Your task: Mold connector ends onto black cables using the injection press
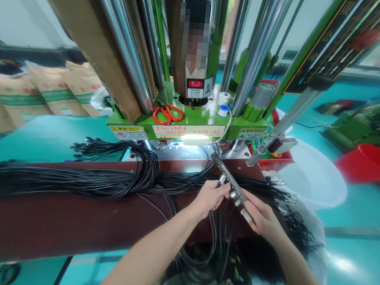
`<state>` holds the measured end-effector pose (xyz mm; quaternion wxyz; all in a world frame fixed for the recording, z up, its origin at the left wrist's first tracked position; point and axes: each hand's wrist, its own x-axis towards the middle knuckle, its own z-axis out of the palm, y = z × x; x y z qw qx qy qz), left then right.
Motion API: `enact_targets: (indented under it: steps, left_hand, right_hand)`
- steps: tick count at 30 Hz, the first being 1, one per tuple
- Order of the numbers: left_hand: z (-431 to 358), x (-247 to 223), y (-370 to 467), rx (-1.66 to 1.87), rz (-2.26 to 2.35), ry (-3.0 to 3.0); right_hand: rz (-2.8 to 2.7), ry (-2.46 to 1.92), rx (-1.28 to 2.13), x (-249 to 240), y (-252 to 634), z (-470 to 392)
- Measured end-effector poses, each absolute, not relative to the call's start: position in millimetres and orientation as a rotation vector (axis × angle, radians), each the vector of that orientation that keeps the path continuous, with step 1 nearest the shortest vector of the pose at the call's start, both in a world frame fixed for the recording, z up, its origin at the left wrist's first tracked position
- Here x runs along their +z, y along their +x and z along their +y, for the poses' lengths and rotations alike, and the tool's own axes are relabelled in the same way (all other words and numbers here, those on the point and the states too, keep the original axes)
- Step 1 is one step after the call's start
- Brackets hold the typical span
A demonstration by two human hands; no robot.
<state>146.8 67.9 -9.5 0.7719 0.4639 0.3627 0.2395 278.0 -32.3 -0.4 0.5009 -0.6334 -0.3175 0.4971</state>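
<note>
Gripping a metal bar, left hand and right hand; black panel lettered "限公司"

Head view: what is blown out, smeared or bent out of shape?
Head view: light strip washed out; white glare on the teal floor at right; paper sacks smeared at left; red tub soft at right; steel columns splay upward, wide-lens fashion; pixelated block at top centre.

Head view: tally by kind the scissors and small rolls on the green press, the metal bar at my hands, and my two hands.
Red-handled scissors: 1
Small rolls, one white, one blue-and-white: 2
Metal bar: 1
Hands, left and right: 2
Total: 6
</note>
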Motion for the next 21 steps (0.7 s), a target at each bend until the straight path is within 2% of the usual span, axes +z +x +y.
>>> enact_targets:
  steps: [5,11,21]
  left_hand:
    - [69,-15,148,0.596,0.852,1.173]
    - [74,-15,146,0.944,0.944,1.162]
    - [75,-19,145,0.841,0.896,1.385]
  right_hand:
    - [-0.759,-1.534,1.168,-2,277,-30]
    - [-0.649,-1.556,1.255,-2,286,-30]
    - [-0.797,-1.515,1.296,1,290,-32]
